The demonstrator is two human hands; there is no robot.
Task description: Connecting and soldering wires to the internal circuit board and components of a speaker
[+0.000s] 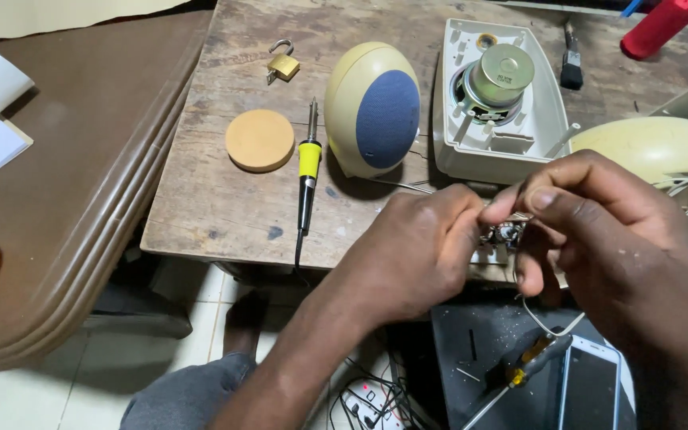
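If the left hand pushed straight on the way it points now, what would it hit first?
The left hand points right, toward the right hand. Their fingertips already meet over a small wired part, so it would press into that part and the right hand's fingers first. Depth is hard to judge.

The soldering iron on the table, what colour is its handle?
The soldering iron has a yellow and black handle, seen clearly in the head view.

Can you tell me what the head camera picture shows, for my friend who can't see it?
Two hands, the left hand and right hand, pinch a thin white wire and a small part together over a worn wooden table. On the table lie a yellow-handled soldering iron, a cream egg-shaped speaker, an opened speaker shell, a brass padlock and a round disc.
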